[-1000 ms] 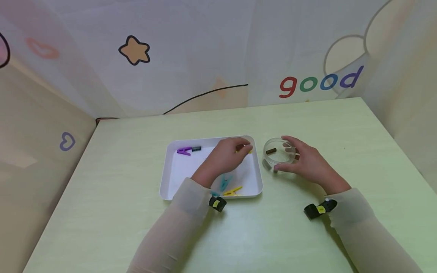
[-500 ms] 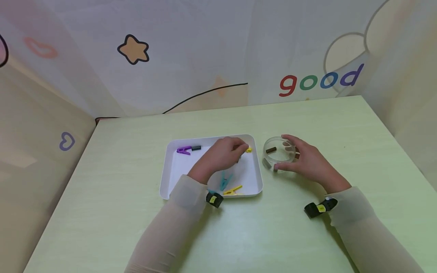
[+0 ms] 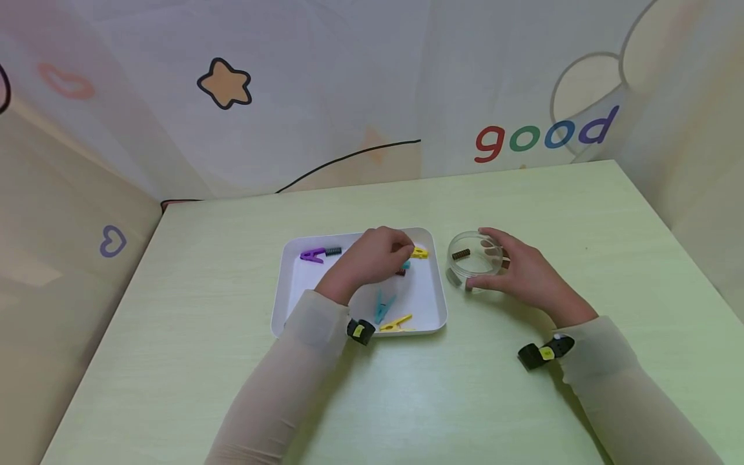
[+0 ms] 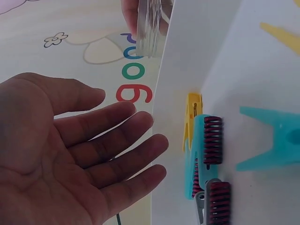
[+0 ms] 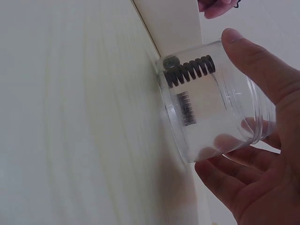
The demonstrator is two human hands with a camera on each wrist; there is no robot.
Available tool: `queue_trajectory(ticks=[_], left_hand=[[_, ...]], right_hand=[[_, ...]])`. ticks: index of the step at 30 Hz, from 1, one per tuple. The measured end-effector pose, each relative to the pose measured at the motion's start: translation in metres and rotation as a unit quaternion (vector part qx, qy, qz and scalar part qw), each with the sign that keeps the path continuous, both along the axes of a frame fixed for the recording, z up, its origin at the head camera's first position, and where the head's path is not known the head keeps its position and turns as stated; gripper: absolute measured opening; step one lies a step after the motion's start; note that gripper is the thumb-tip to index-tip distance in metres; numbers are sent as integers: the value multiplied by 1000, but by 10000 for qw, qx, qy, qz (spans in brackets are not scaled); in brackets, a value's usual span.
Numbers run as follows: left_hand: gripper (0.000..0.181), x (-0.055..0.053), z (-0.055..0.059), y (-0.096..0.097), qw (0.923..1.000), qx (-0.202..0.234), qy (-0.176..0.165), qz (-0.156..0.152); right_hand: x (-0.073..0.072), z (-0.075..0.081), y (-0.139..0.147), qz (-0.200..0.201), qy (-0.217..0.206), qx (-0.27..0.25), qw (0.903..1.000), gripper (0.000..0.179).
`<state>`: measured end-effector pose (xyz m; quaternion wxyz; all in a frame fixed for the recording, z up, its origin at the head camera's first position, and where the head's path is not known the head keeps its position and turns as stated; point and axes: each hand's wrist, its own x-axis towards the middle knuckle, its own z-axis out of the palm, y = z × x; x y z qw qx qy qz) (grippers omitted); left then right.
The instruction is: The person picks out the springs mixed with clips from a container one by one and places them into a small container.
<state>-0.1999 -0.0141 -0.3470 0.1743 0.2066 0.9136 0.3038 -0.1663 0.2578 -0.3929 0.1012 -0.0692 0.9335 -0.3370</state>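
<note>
My left hand (image 3: 374,258) is over the white tray (image 3: 308,297), its fingers loosely bent and holding nothing in the left wrist view. Close to those fingers lie a yellow clothespin (image 4: 194,104), a teal clothespin (image 4: 206,168) with a dark red coil spring (image 4: 213,140) against it, and a grey clothespin (image 4: 200,206) beside another spring (image 4: 219,201). My right hand (image 3: 520,271) grips a clear jar (image 5: 201,131) on the table, thumb and fingers around its sides. Inside the jar are dark springs (image 5: 190,70).
At the tray's back left lie a purple clothespin (image 3: 312,256) and a dark spring (image 3: 333,251). Another teal clothespin (image 3: 382,310) and a yellow clothespin (image 3: 397,324) lie near its front edge. Behind the pale green table (image 3: 232,219) hangs a printed curtain (image 3: 349,84).
My left hand has drawn a little leftward within the tray area, uncovering the yellow clothespin and part of a teal one with a spring. My right hand stays around the jar.
</note>
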Motion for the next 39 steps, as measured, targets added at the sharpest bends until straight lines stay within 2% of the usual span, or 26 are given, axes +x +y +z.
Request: queue_trajectory(ticks=[6, 18, 29, 39], left_hand=[[31, -4, 3, 0, 9995, -268, 173, -43], [25, -11, -1, 2, 9980, -527, 232, -264], [21, -16, -5, 5, 9962, -725, -136, -456], [22, -16, -8, 6, 9936, -985, -130, -534]], right_hand=[[0, 0, 1, 10, 17, -21, 10000, 108], [0, 0, 1, 9, 7, -28, 10000, 108], [-1, -2, 1, 13, -15, -23, 10000, 109], [-1, -2, 1, 16, 4, -24, 10000, 108]])
